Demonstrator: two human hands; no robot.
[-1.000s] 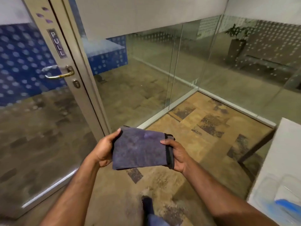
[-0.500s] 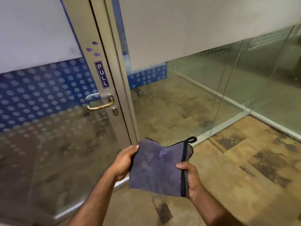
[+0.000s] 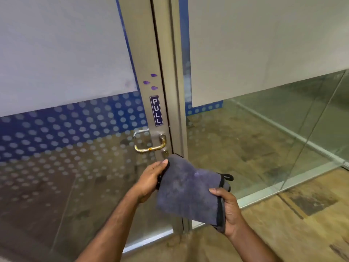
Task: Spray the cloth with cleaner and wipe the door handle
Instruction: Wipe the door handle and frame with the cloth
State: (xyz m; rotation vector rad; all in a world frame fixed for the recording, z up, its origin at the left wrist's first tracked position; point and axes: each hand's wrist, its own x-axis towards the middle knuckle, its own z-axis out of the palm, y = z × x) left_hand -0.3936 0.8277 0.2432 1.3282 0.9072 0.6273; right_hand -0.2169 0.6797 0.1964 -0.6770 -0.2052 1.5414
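Glass door (image 3: 56,167) with metal frame fills the frame's left and centre. Door handle (image 3: 151,144) sits at centre, below PULL label (image 3: 156,110). Below it, left hand (image 3: 149,182) and right hand (image 3: 229,208) grip opposite edges of the cloth (image 3: 188,191).

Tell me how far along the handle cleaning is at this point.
Done: hard to confirm; no spray bottle is in view, and whether the cloth is damp cannot be told. In hand: the left hand and right hand hold the cloth just below the door handle, not touching it. Left: wiping the handle, which shows orange-brown marks.
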